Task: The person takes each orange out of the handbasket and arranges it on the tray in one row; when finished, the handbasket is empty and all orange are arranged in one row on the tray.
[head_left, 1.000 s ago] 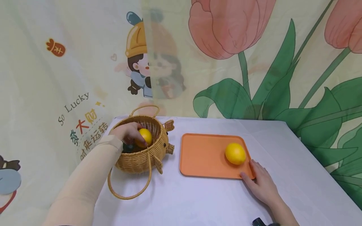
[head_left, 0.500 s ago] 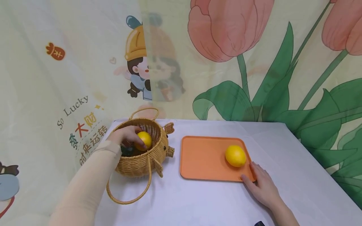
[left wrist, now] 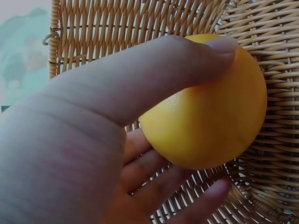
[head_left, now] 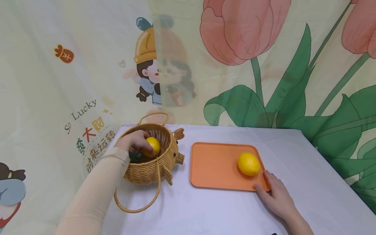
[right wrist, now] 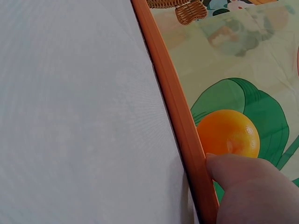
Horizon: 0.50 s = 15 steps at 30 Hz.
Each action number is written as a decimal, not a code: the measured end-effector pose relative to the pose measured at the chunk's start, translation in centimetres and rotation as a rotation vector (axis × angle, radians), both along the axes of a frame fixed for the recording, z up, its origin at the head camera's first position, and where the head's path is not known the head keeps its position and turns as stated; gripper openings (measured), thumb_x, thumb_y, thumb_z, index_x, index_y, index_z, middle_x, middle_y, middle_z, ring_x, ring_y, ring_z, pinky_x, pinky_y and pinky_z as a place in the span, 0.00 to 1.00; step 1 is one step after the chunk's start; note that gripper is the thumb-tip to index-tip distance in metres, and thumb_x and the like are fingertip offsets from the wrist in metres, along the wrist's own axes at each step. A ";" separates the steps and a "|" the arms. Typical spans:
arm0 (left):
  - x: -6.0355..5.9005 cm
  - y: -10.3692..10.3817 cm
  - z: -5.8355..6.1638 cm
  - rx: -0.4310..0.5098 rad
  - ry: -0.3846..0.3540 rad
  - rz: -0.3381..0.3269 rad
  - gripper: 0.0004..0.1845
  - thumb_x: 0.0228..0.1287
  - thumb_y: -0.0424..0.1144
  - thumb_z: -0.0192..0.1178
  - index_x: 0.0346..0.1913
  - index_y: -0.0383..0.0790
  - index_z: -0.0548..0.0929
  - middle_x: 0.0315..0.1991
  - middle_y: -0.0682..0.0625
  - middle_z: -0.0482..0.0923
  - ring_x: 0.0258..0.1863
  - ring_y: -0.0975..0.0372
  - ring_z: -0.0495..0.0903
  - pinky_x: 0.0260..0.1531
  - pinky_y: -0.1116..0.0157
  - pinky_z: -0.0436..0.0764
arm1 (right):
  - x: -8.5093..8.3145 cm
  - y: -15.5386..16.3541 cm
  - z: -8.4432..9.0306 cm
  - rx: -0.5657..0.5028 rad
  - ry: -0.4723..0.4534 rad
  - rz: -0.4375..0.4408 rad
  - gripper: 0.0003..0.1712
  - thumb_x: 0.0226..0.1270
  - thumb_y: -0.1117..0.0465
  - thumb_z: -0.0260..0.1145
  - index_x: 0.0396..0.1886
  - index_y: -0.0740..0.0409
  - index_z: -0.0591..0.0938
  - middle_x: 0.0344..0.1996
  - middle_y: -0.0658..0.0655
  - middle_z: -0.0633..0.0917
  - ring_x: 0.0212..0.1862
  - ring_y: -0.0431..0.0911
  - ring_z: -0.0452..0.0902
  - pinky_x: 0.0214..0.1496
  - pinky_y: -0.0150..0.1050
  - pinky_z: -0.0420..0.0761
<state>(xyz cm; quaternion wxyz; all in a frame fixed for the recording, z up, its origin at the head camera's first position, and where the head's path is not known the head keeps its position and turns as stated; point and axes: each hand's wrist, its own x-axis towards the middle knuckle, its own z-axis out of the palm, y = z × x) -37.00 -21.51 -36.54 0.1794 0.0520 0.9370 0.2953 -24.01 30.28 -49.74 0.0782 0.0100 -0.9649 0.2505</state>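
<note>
Inside the pig-shaped wicker basket at the left of the table, my left hand grips a yellow lemon. The left wrist view shows the thumb pressed over the top of this lemon and the fingers beneath it, with woven walls around. My right hand holds the near right corner of an orange tray, its thumb at the near rim and its fingers along the right side. A second lemon lies on the tray close to that hand.
A dark object sits in the basket below my left hand. One basket handle droops onto the white tablecloth; the other handle stands up behind. A printed curtain hangs right behind the table.
The head view has shifted slightly. My left hand stays in the basket with the lemon, and the right hand keeps its place at the tray corner.
</note>
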 end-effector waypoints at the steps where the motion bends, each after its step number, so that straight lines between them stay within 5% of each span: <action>1: 0.0 0.0 0.0 -0.004 0.009 -0.005 0.34 0.37 0.46 0.76 0.49 0.34 0.75 0.37 0.44 0.76 0.33 0.54 0.75 0.28 0.58 0.77 | 0.0 0.0 0.0 -0.001 0.001 -0.003 0.52 0.60 0.31 0.52 0.71 0.64 0.54 0.66 0.69 0.58 0.66 0.66 0.48 0.59 0.66 0.51; 7: 0.1 0.1 -0.1 0.002 0.022 -0.003 0.42 0.39 0.46 0.75 0.59 0.32 0.69 0.45 0.43 0.73 0.36 0.55 0.74 0.31 0.57 0.78 | 0.3 -0.2 -0.2 -0.010 0.006 -0.009 0.52 0.61 0.31 0.52 0.71 0.66 0.54 0.66 0.70 0.59 0.65 0.67 0.49 0.58 0.66 0.52; 15: 0.2 0.1 -0.1 0.039 0.018 -0.009 0.33 0.40 0.44 0.75 0.50 0.35 0.75 0.37 0.44 0.75 0.30 0.53 0.74 0.30 0.54 0.77 | 0.2 -0.1 0.0 -0.008 0.026 -0.002 0.52 0.61 0.32 0.52 0.71 0.65 0.54 0.66 0.70 0.59 0.66 0.67 0.49 0.60 0.65 0.50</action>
